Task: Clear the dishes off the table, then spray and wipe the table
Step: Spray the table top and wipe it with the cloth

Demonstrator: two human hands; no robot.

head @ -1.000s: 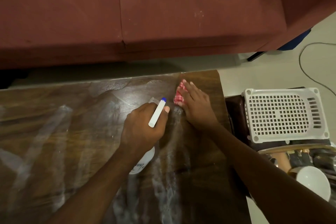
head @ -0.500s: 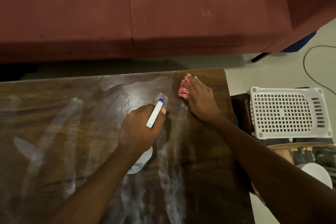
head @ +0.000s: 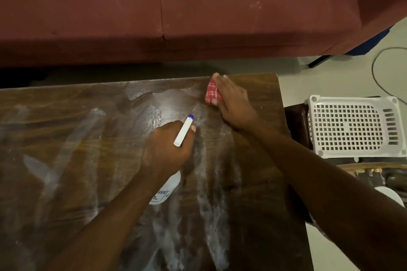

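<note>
A dark wooden table (head: 66, 182) fills the lower view, streaked with wet white smears. My left hand (head: 165, 149) grips a white spray bottle (head: 165, 191) by its neck; the white nozzle with a blue tip (head: 184, 131) points toward the far edge. My right hand (head: 233, 103) lies flat, fingers straight, pressing a red-and-white checked cloth (head: 212, 93) onto the table near its far right corner. Most of the cloth is hidden under my fingers.
A maroon sofa (head: 198, 6) runs along the far side of the table. To the right stands an upturned white perforated basket (head: 354, 126) on a dark stool, with a white bowl (head: 389, 196) and other dishes below it. A cable (head: 374, 72) lies on the pale floor.
My right hand has slid the cloth away from me, up to the table's far edge. My left hand with the bottle has hardly moved.
</note>
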